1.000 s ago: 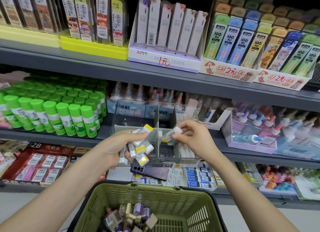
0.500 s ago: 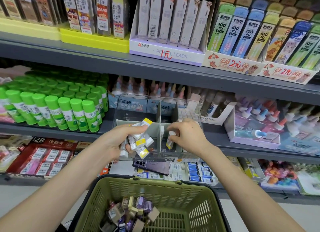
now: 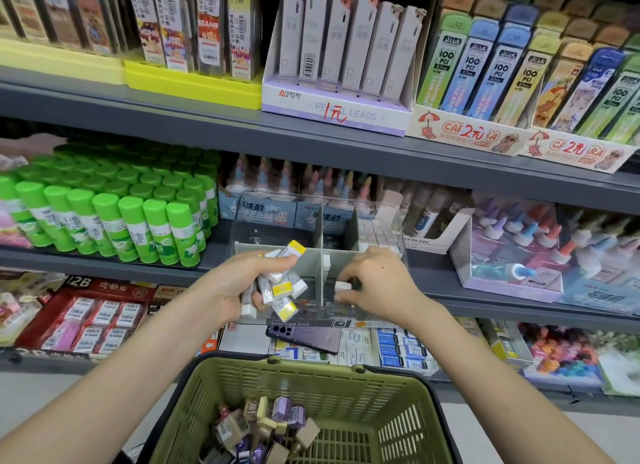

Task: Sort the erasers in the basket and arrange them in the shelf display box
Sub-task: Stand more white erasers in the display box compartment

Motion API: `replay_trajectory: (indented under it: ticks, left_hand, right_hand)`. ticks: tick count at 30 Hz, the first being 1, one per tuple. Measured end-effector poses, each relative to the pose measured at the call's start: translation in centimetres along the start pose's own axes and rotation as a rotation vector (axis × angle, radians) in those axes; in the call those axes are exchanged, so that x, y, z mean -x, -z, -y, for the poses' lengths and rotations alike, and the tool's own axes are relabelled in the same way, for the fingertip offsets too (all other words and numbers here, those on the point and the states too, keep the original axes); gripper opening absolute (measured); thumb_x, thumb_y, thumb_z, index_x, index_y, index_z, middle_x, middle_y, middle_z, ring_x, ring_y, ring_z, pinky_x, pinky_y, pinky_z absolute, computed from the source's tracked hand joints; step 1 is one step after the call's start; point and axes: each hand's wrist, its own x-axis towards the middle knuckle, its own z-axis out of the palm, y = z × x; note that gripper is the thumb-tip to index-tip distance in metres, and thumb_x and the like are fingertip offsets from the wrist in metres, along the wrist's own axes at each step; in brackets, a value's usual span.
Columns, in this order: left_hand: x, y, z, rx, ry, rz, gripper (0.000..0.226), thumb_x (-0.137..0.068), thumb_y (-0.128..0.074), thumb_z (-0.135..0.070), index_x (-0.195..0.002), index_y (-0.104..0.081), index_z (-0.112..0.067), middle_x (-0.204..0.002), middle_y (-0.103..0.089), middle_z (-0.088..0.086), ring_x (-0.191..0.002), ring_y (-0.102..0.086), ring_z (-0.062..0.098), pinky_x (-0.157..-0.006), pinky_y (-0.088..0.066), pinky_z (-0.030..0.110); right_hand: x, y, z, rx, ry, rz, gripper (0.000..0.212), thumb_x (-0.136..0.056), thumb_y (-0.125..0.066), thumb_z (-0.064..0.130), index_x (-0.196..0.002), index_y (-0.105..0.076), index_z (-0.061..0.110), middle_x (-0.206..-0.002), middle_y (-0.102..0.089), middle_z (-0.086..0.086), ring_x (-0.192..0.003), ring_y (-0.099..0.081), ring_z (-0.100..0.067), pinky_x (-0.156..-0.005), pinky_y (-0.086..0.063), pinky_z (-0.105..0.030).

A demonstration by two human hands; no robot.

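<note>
A clear display box (image 3: 398,218) with grey dividers stands on the middle shelf. My left hand (image 3: 239,283) grips a bundle of white erasers with yellow sleeves (image 3: 282,289) in front of the box's left compartment. Inside the front right compartment, my right hand (image 3: 377,280) pinches a single white eraser (image 3: 342,286) low down. One white eraser (image 3: 326,261) stands against the centre divider. Below, the olive green basket (image 3: 388,391) holds a heap of purple, tan and cream erasers (image 3: 266,429).
A dark phone (image 3: 304,337) lies on the boxes of the lower shelf just under the display box. Green glue sticks (image 3: 114,218) crowd the shelf to the left. Glue bottle trays (image 3: 512,256) sit to the right. Pencil lead boxes (image 3: 346,55) line the top shelf.
My right hand carried its eraser from above the box down into the front right compartment. The left hand kept its bundle and barely shifted. The view moved slightly closer.
</note>
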Motion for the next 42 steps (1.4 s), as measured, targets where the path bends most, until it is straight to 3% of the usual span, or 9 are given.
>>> replay_trajectory:
  ticks: [6,10,12,16,21,26,34,38,42]
  left_hand:
    - [-0.4,0.1,0.1,0.000,-0.012,0.003,0.012,-0.083,-0.067,-0.020,-0.077,-0.058,-0.016,-0.053,-0.056,-0.003,-0.048,-0.046,0.011,-0.035,-0.022,0.014]
    - [-0.7,0.1,0.2,0.001,-0.010,0.002,0.011,-0.083,-0.068,-0.020,-0.078,-0.059,-0.016,-0.057,-0.056,-0.001,-0.051,-0.047,0.013,-0.033,-0.022,0.014]
    - [-0.7,0.1,0.3,0.008,-0.008,0.002,0.010,-0.081,-0.069,-0.020,-0.079,-0.060,-0.016,-0.062,-0.056,0.001,-0.057,-0.047,0.016,-0.033,-0.022,0.013]
    - [-1.0,0.3,0.3,0.012,-0.003,0.013,0.015,-0.073,-0.072,-0.023,-0.079,-0.060,-0.016,-0.070,-0.058,0.006,-0.057,-0.049,0.017,-0.032,-0.024,0.012]
    - [-1.0,0.4,0.3,0.028,0.002,0.002,0.010,-0.080,-0.070,-0.021,-0.077,-0.061,-0.016,-0.058,-0.059,0.001,-0.050,-0.048,0.013,-0.032,-0.023,0.012]
    - [-0.9,0.2,0.4,0.014,-0.005,0.003,0.012,-0.081,-0.069,-0.021,-0.074,-0.060,-0.017,-0.053,-0.056,-0.002,-0.042,-0.046,0.009,-0.031,-0.022,0.015]
    - [-1.1,0.4,0.6,-0.020,-0.019,0.020,0.010,-0.080,-0.070,-0.024,-0.079,-0.063,-0.017,-0.066,-0.059,0.003,-0.047,-0.048,0.012,-0.033,-0.023,0.015]
    - [-1.1,0.4,0.6,-0.029,-0.030,0.016,0.010,-0.079,-0.070,-0.024,-0.082,-0.064,-0.016,-0.062,-0.059,0.001,-0.051,-0.048,0.013,-0.032,-0.023,0.015]
    - [-1.1,0.3,0.7,-0.023,-0.024,0.013,0.012,-0.080,-0.071,-0.023,-0.086,-0.064,-0.016,-0.062,-0.059,0.000,-0.047,-0.049,0.011,-0.032,-0.024,0.015]
  right_hand:
    - [0.0,0.1,-0.6,-0.144,-0.032,-0.066,0.022,-0.084,-0.066,0.030,-0.103,-0.071,0.019,-0.097,-0.071,0.001,-0.096,-0.053,-0.022,-0.077,-0.029,-0.024]
    - [-0.8,0.0,-0.4,0.010,-0.129,-0.167,0.022,-0.086,-0.061,0.038,-0.094,-0.071,0.020,-0.087,-0.070,0.002,-0.091,-0.054,-0.019,-0.076,-0.028,-0.025]
    - [-1.3,-0.3,0.0,0.104,-0.186,-0.202,0.026,-0.079,-0.067,0.045,-0.079,-0.071,0.020,-0.075,-0.068,0.001,-0.084,-0.054,-0.021,-0.074,-0.032,-0.029]
    - [-1.9,-0.8,0.7,0.212,-0.226,-0.232,0.042,-0.044,-0.086,0.053,-0.040,-0.061,0.019,-0.049,-0.052,0.001,-0.058,-0.051,-0.024,-0.059,-0.041,-0.031]
    - [-1.3,-0.8,-0.3,0.198,-0.160,-0.256,0.043,-0.035,-0.088,0.053,-0.060,-0.067,0.025,-0.061,-0.058,0.005,-0.065,-0.054,-0.022,-0.066,-0.035,-0.031]
    - [-1.2,-0.8,-1.5,0.100,0.017,-0.299,0.046,-0.048,-0.089,0.039,-0.090,-0.071,0.033,-0.075,-0.058,0.007,-0.074,-0.053,-0.021,-0.065,-0.018,-0.030]
    - [-2.0,-1.6,-1.2,0.100,0.045,-0.374,0.026,-0.053,-0.087,0.034,-0.070,-0.070,0.024,-0.077,-0.058,0.005,-0.073,-0.053,-0.022,-0.066,-0.019,-0.029]
    - [-2.0,-2.4,-0.2,0.098,-0.017,-0.437,0.028,-0.053,-0.088,0.034,-0.058,-0.066,0.018,-0.073,-0.057,0.003,-0.069,-0.052,-0.023,-0.065,-0.020,-0.031]
    - [-1.9,-2.9,-0.3,0.058,-0.044,-0.493,0.028,-0.054,-0.087,0.033,-0.061,-0.064,0.018,-0.077,-0.057,0.002,-0.074,-0.046,-0.020,-0.066,-0.019,-0.030]
